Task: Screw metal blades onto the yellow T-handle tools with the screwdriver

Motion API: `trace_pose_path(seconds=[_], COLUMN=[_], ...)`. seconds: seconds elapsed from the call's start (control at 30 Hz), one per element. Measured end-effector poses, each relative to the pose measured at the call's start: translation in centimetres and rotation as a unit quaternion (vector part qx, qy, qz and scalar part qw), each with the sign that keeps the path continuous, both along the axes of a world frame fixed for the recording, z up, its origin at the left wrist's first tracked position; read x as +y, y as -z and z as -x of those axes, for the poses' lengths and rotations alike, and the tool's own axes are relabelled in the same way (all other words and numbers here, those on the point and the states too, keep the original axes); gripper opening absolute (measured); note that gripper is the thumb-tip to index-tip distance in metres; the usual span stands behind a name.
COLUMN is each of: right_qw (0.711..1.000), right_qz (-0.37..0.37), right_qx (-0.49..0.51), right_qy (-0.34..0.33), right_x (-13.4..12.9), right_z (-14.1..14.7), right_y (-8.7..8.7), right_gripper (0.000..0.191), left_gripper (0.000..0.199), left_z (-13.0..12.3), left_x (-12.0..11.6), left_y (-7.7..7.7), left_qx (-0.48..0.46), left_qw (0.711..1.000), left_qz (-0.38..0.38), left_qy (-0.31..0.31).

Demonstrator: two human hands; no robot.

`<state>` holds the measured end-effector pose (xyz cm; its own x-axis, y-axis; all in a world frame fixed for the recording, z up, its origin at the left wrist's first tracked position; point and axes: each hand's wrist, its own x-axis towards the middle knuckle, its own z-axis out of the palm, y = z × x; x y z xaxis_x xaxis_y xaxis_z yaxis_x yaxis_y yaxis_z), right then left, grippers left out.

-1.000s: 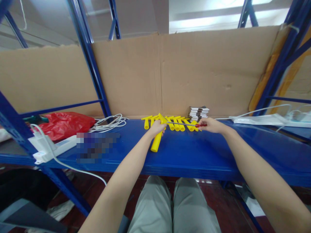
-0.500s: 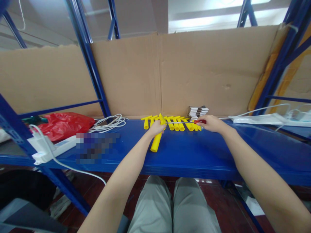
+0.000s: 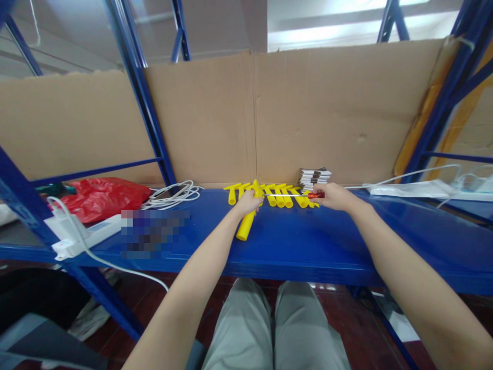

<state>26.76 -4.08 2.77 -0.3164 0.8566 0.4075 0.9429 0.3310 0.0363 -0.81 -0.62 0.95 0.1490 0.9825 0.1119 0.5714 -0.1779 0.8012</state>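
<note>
My left hand (image 3: 248, 203) is closed around a yellow plastic piece with a tube-like handle (image 3: 245, 226), tilted over the blue shelf. In my right hand (image 3: 334, 196) is a screwdriver (image 3: 316, 195) with a red handle, held level. Its long metal shaft points left and reaches the head of the yellow piece; the tip's exact contact is too small to tell. Behind the shaft, several similar yellow pieces (image 3: 288, 200) lie in a row along the back of the shelf. My fingers hide part of the held piece.
A stack of white and dark packets (image 3: 315, 178) stands against the cardboard wall (image 3: 327, 103). Coiled white cable (image 3: 177, 195), a red plastic bag (image 3: 111, 198) and a white power strip (image 3: 103, 228) lie left on the blue shelf (image 3: 308, 246). A blue upright (image 3: 148, 110) rises behind them.
My right hand has shifted its grip on the screwdriver, so more of the red handle shows. The yellow piece in my left hand has barely moved.
</note>
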Motion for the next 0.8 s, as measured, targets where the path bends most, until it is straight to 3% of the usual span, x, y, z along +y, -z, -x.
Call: trace_pose_path(seconds=[0.27, 0.5, 0.8], right_qw=[0.998, 0.989, 0.995], right_qz=[-0.020, -0.005, 0.033], right_qx=[-0.043, -0.072, -0.062], right_qy=[0.051, 0.128, 0.067], right_x=[-0.4, -1.0, 0.1], right_z=[1.1, 2.1, 0.9], right_y=[-0.2, -0.2, 0.1], right_gripper=[0.006, 0.022, 0.014], left_gripper=[0.004, 0.005, 0.006], left_z=[0.0, 0.0, -0.1], left_x=[0.4, 0.5, 0.7], left_y=[0.2, 0.3, 0.5], left_qx=[0.004, 0.015, 0.016], left_qw=[1.000, 1.000, 1.000], left_qz=[-0.001, -0.002, 0.003], left_qy=[0.002, 0.000, 0.005])
